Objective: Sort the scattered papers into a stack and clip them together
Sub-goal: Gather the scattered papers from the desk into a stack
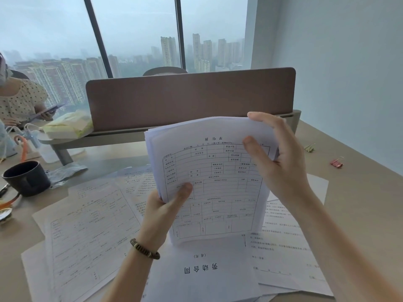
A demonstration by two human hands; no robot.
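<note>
I hold a stack of white papers (214, 182) upright above the desk, a printed form with a table facing me. My left hand (162, 211) grips its lower left edge, thumb on the front. My right hand (275, 159) grips the upper right corner, thumb on the front and fingers curled over the top. Several loose sheets lie on the desk beneath: forms at the left (87, 232), a title page at the front (202, 269), text pages at the right (283, 247). A pink binder clip (336, 163) and a gold binder clip (309, 147) lie at the far right.
A dark mug (27, 178) stands at the left beside crumpled plastic wrap (65, 173). A brown desk divider (189, 99) runs across the back. Another person (19, 101) sits at the far left holding a tablet. The desk (359, 203) meets a white wall at the right.
</note>
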